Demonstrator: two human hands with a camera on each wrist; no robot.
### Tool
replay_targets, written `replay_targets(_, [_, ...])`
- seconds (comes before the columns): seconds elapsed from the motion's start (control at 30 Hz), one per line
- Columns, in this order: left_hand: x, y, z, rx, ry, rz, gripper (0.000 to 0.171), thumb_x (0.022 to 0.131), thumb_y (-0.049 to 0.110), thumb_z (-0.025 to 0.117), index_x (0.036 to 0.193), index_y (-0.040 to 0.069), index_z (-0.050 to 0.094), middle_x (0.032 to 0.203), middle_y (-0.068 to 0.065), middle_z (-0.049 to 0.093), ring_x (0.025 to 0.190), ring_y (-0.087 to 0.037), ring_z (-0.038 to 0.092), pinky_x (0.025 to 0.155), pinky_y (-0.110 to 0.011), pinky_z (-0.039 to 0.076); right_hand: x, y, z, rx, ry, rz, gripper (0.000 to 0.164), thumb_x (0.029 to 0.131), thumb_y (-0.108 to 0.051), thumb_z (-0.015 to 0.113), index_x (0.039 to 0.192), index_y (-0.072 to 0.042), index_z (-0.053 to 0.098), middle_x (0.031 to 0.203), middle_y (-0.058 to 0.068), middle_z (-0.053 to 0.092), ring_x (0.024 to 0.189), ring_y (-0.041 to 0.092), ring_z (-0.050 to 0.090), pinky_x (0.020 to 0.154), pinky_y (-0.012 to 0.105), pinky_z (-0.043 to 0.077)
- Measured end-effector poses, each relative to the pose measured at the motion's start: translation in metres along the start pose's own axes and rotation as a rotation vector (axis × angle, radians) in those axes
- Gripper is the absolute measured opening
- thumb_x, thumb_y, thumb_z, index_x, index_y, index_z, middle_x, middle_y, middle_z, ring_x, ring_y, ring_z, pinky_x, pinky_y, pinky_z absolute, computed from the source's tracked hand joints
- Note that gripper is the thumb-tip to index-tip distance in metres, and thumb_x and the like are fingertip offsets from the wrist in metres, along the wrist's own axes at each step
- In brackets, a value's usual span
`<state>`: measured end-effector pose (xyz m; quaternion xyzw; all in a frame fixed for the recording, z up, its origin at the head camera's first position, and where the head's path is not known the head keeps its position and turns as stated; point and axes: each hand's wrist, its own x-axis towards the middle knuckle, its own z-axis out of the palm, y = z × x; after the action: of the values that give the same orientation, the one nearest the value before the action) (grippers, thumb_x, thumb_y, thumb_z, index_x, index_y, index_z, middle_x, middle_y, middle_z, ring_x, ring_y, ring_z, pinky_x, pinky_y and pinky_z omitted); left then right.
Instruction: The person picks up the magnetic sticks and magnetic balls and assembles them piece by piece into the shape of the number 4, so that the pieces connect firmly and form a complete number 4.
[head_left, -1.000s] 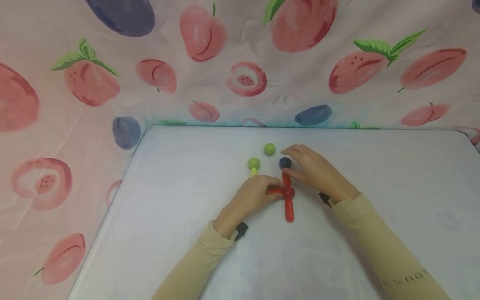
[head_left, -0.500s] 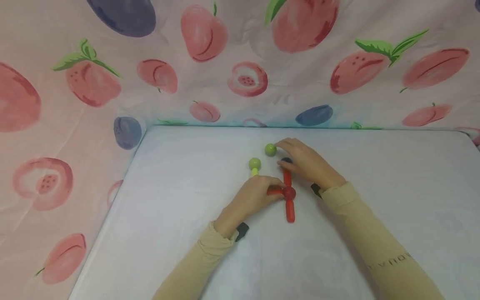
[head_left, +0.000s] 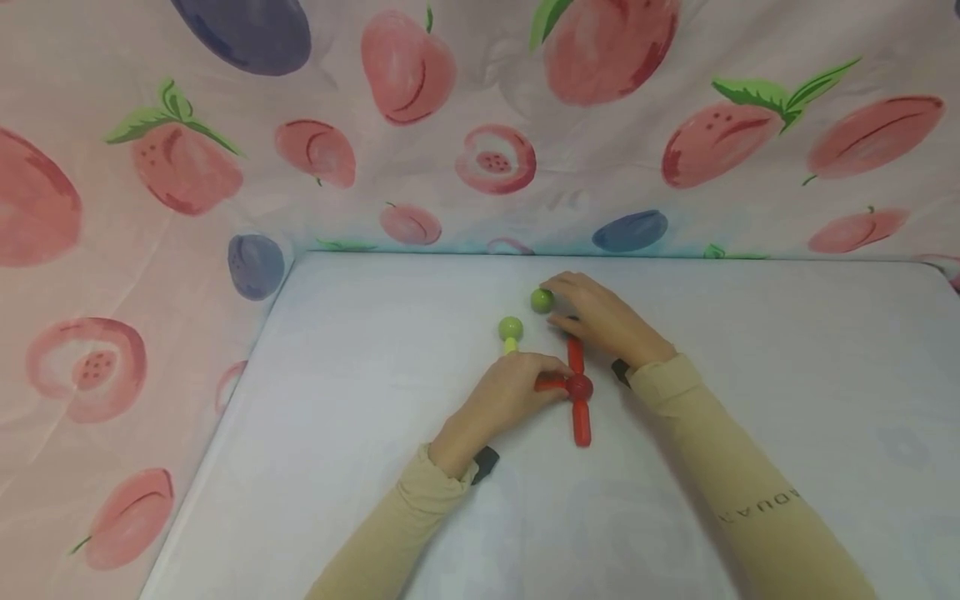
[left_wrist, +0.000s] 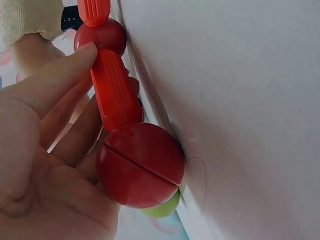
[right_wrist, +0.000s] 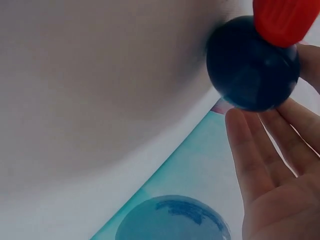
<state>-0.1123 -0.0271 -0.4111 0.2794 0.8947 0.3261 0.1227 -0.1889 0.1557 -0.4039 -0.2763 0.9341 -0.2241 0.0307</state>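
My left hand (head_left: pixel 506 392) pinches a red rod (left_wrist: pixel 114 90) of a ball-and-rod toy between thumb and fingers. That rod joins a dark red ball (left_wrist: pixel 140 165) to another red ball (head_left: pixel 579 387), from which two more red rods extend. On the far rod (head_left: pixel 575 356) sits a dark blue ball (right_wrist: pixel 250 65), mostly covered by my right hand in the head view. My right hand (head_left: pixel 611 321) reaches over it, fingers extended at a loose green ball (head_left: pixel 541 302); I cannot tell whether they touch it. Beyond my left hand, another green ball (head_left: pixel 511 328) tops a yellow-green rod (head_left: pixel 511 345).
The pieces lie on a white-covered table (head_left: pixel 360 350). A fruit-printed cloth (head_left: pixel 420 183) rises behind the table and along its left side.
My right hand has moved left and away from me, from around the blue ball to the loose green ball. The left hand keeps its hold on the red rod.
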Motion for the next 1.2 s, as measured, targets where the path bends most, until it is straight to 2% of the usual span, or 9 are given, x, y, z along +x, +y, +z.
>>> replay_targets(0.37, [0.0002, 0.0021, -0.0004, 0.002, -0.003, 0.010, 0.024, 0.089, 0.020, 0.075, 0.114, 0.017, 0.075, 0.098, 0.008, 0.074, 0.084, -0.004, 0.061, 0.082, -0.016, 0.051, 0.0039, 0.0012, 0.0036, 0.031, -0.003, -0.005, 0.037, 0.092, -0.010, 0.071, 0.126, 0.003, 0.063, 0.123, 0.017, 0.063, 0.121, 0.032, 0.057, 0.107, 0.046, 0.044])
replay_targets(0.6, [-0.0007, 0.0031, -0.0007, 0.006, 0.000, 0.012, 0.026, 0.090, 0.020, 0.075, 0.116, 0.018, 0.074, 0.103, 0.008, 0.074, 0.095, -0.004, 0.066, 0.090, -0.018, 0.051, 0.0033, 0.0000, 0.0040, 0.038, 0.001, 0.003, 0.036, 0.092, -0.012, 0.070, 0.124, 0.003, 0.064, 0.117, 0.016, 0.067, 0.115, 0.031, 0.060, 0.103, 0.046, 0.047])
replay_targets(0.87, [0.0001, 0.0017, -0.0009, -0.001, -0.010, 0.006, 0.025, 0.090, 0.019, 0.074, 0.115, 0.016, 0.074, 0.106, 0.006, 0.074, 0.099, -0.007, 0.067, 0.091, -0.020, 0.051, 0.0033, -0.0018, 0.0058, 0.045, 0.013, 0.000, 0.034, 0.091, -0.012, 0.071, 0.122, 0.002, 0.066, 0.115, 0.016, 0.067, 0.113, 0.030, 0.061, 0.101, 0.045, 0.048])
replay_targets(1.0, [-0.0002, 0.0008, -0.0008, -0.003, -0.005, 0.006, 0.026, 0.090, 0.019, 0.074, 0.116, 0.016, 0.074, 0.104, 0.006, 0.074, 0.098, -0.005, 0.066, 0.091, -0.018, 0.051, 0.0033, -0.0005, 0.0060, 0.039, 0.024, -0.009, 0.034, 0.091, -0.011, 0.072, 0.121, 0.003, 0.066, 0.114, 0.016, 0.067, 0.112, 0.031, 0.061, 0.101, 0.045, 0.049])
replay_targets(1.2, [-0.0003, 0.0015, -0.0004, -0.001, -0.002, 0.004, 0.026, 0.089, 0.018, 0.075, 0.114, 0.016, 0.074, 0.101, 0.007, 0.074, 0.087, -0.004, 0.062, 0.084, -0.016, 0.051, -0.0006, -0.0012, 0.0025, 0.021, 0.052, -0.022, 0.035, 0.089, -0.010, 0.074, 0.120, 0.002, 0.067, 0.114, 0.016, 0.068, 0.111, 0.030, 0.061, 0.100, 0.045, 0.049])
